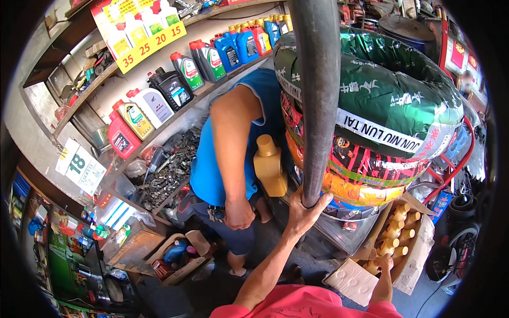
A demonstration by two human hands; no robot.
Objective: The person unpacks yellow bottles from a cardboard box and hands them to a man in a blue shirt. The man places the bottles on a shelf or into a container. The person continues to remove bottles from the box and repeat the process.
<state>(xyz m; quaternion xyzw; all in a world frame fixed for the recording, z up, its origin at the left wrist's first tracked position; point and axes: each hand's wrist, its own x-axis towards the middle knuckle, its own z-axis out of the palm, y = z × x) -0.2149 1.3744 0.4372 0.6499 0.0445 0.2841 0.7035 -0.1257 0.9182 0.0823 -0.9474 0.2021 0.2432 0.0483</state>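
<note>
My left hand point(306, 212) is wrapped round the lower part of a thick dark grey tube point(317, 95), which rises past the top of the view. Down at the right, my right hand point(384, 261) reaches into an open cardboard box point(416, 259) of several gold plastic bottles point(395, 229). Its fingers are closed at the top of one bottle, partly hidden. Another gold bottle point(271, 169) stands on a dark surface, left of the tube. Beside that surface is a stack of tyres wrapped in green, red and orange film point(382, 106).
A person in a blue top point(212, 169) bends close by on the left, one arm hanging down. Shelves behind hold oil bottles point(156, 106). A low cardboard box point(177, 254) sits on the floor, and a red metal frame point(456, 159) stands right of the tyres.
</note>
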